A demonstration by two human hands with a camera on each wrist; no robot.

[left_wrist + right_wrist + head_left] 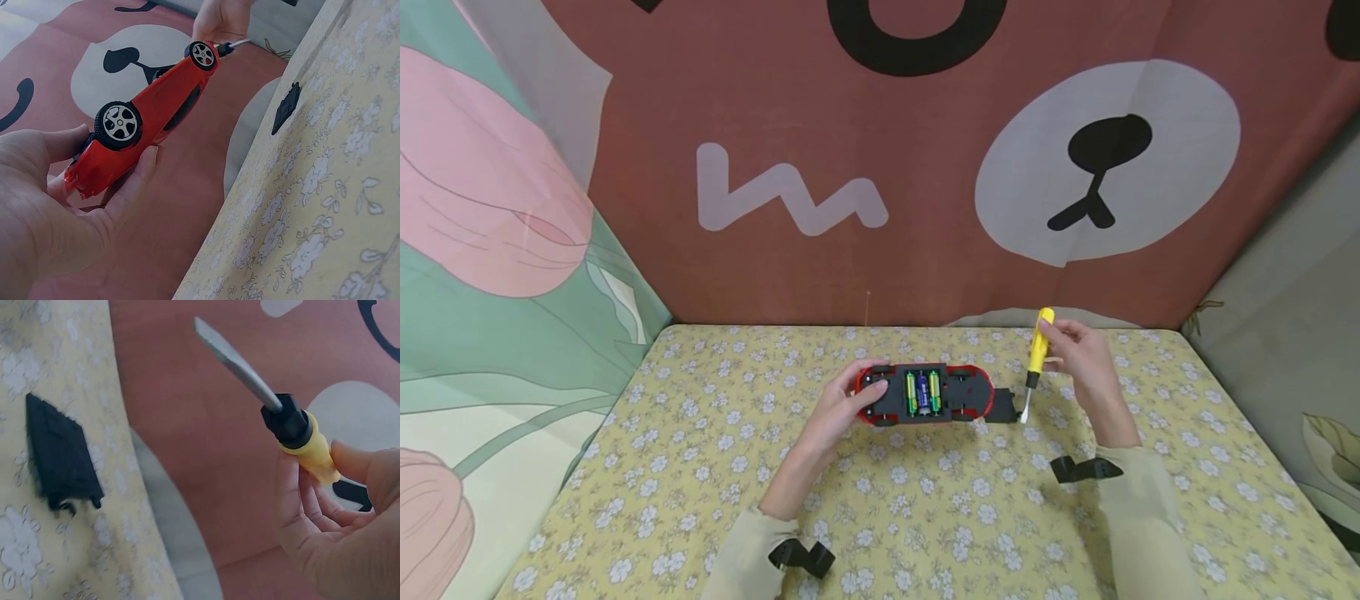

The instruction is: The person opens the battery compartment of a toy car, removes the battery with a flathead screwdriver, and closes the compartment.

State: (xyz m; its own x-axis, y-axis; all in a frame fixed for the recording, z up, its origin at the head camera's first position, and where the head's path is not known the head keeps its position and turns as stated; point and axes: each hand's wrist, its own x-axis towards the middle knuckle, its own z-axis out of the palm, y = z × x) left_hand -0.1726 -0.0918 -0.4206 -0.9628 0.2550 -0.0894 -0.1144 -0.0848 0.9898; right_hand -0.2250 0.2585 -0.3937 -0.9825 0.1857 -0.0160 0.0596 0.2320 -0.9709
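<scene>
My left hand (837, 406) grips one end of a red toy car (156, 100), which is turned upside down above the table. Its black underside faces up in the head view, and several batteries (923, 392) lie side by side in the uncovered compartment. Between thumb and fingers, my right hand (1084, 364) holds a screwdriver (1040, 350) with a yellow handle, its metal shaft pointing down in the head view. A black battery cover (62, 450) lies on the table below, apart from both hands; in the head view it shows just past the car's right end.
A yellow floral cloth (925, 517) covers the table. Behind it hangs a brown backdrop (790, 275) with a bear's face, and flower-patterned cloth (490, 350) stands at the left. Black straps (1086, 469) sit at both wrists.
</scene>
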